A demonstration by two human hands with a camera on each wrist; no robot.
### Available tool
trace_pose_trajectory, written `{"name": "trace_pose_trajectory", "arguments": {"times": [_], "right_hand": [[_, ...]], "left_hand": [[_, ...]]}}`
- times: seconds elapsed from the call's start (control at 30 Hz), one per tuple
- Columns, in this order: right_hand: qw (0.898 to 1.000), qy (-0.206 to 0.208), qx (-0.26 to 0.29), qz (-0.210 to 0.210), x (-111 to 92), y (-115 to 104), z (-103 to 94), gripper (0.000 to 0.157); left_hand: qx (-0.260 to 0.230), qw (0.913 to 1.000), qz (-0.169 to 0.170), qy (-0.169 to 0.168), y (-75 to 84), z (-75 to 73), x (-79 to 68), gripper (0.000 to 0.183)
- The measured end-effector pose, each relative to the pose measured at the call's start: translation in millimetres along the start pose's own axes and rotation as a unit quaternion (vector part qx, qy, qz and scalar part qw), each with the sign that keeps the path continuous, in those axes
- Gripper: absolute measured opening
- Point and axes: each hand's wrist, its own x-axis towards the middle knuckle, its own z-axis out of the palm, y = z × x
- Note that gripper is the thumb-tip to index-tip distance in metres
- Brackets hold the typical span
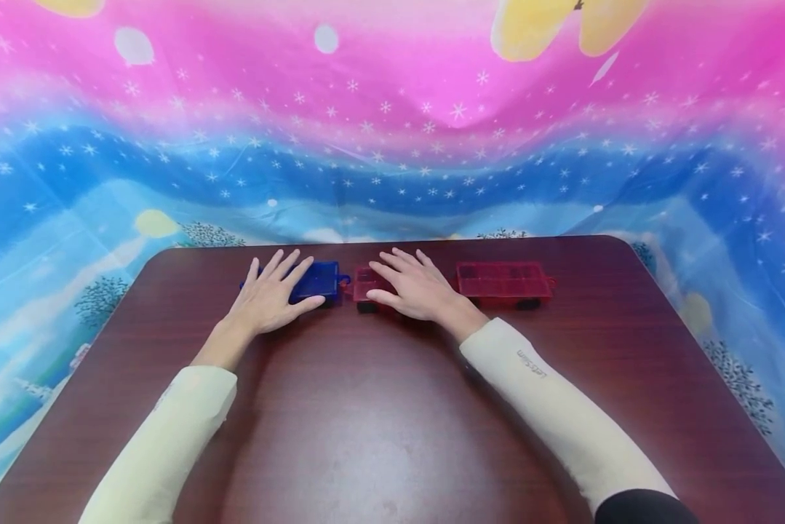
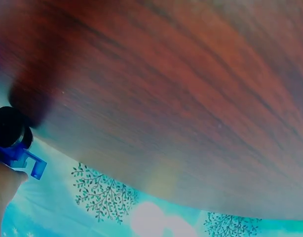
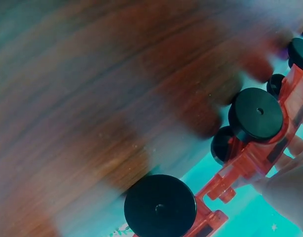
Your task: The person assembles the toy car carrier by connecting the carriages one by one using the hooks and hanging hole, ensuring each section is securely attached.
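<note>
By the brown desk's (image 1: 366, 407) far edge, a blue plastic wagon (image 1: 321, 279) is partly hidden by the spread left hand (image 1: 268, 297), the left of two translucent red, black-wheeled plastic wagons (image 1: 362, 281) by the spread right hand (image 1: 415, 286).

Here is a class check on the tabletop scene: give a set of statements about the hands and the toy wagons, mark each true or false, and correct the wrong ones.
1. The left hand is over the blue toy wagon. True.
2. The middle red toy wagon stands between the blue toy wagon and the right-hand red toy wagon. True.
3. The right hand is over the right-hand red toy wagon. False: the right hand is over the middle red toy wagon.
4. The right wrist view shows white wheels. False: it shows black wheels.
5. Pale sleeves cover both forearms. True.
6. Both hands are clenched into fists. False: their fingers are extended.
</note>
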Motion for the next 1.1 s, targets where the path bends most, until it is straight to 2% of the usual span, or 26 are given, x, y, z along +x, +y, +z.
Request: {"name": "trace_pose_trajectory", "arguments": {"times": [0.3,0.53,1.1], "right_hand": [[1.0,-0.011,-0.013,0.003,9.4,-1.5,5.4,0.081],[0.999,-0.027,-0.018,0.011,9.2,0.0,10.4,0.081],[0.999,-0.017,-0.044,0.006,9.5,1.6,18.2,0.08]], "left_hand": [[0.016,0.9996,-0.007,-0.02,-4.2,0.4,0.8,0.094],[0.017,0.9997,0.002,-0.014,-2.3,2.8,-1.9,0.091],[-0.003,0.9999,-0.002,-0.01,-3.6,1.8,-5.9,0.088]]}}
